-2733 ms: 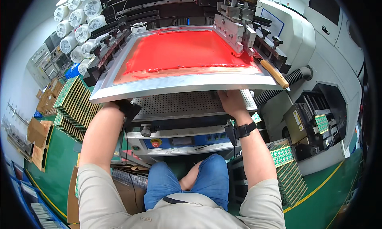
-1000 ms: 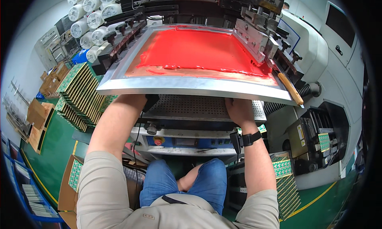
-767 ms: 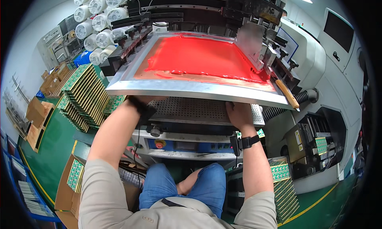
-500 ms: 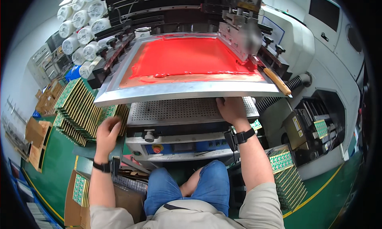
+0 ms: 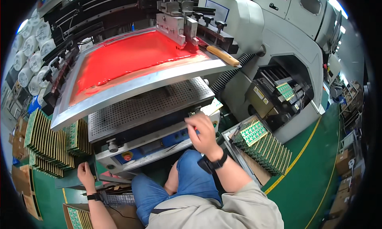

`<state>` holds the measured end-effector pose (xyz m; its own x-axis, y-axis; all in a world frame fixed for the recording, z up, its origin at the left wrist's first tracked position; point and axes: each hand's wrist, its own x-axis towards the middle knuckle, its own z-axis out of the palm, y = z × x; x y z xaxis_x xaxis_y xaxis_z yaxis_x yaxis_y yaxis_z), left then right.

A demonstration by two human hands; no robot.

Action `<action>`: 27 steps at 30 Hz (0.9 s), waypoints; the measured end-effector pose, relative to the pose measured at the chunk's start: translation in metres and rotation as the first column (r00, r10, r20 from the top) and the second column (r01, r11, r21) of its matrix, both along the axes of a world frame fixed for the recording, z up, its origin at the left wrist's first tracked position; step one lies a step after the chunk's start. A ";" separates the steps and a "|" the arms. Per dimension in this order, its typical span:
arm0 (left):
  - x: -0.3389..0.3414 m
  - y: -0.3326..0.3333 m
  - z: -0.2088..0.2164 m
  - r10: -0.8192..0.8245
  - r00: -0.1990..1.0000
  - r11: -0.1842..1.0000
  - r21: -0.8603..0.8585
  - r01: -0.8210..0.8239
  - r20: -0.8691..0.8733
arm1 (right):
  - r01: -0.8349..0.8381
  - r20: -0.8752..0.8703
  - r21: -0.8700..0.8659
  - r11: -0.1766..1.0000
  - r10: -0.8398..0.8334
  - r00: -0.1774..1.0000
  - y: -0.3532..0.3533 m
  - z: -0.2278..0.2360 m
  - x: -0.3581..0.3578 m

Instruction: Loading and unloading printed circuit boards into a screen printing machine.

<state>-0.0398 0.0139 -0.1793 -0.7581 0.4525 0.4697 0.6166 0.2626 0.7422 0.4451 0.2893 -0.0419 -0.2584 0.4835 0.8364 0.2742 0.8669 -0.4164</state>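
My right hand (image 5: 202,134), slightly blurred, is raised off the front right corner of the perforated metal bed (image 5: 159,99). Its thumb stands apart from the half-bent fingers, and nothing shows in it. Low on the left, my left hand (image 5: 84,176) has loosely bent fingers and is empty, close to stacks of green circuit boards (image 5: 43,139). Above the bed, tilted, is a metal-framed printing screen (image 5: 139,83) covered with red ink (image 5: 123,55). A wooden-handled spatula (image 5: 223,55) lies on its right corner. The bed bears no board that I can see.
A squeegee head (image 5: 177,28) stands over the screen's far right. To my right are a rack of green boards (image 5: 264,149) and a white machine with an open bay (image 5: 286,89). A corrugated hose (image 5: 229,73) runs between. White tubs (image 5: 30,57) are piled far left.
My view has turned to the right. My right hand has come out from under the screen, off the bed, toward me. My left hand has dropped lower beside the board stacks.
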 end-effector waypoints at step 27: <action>0.044 0.009 0.070 0.097 0.956 0.958 -0.233 -0.165 -0.276 | -0.409 -0.476 -0.875 0.261 -0.304 0.825 0.059 -0.133 0.068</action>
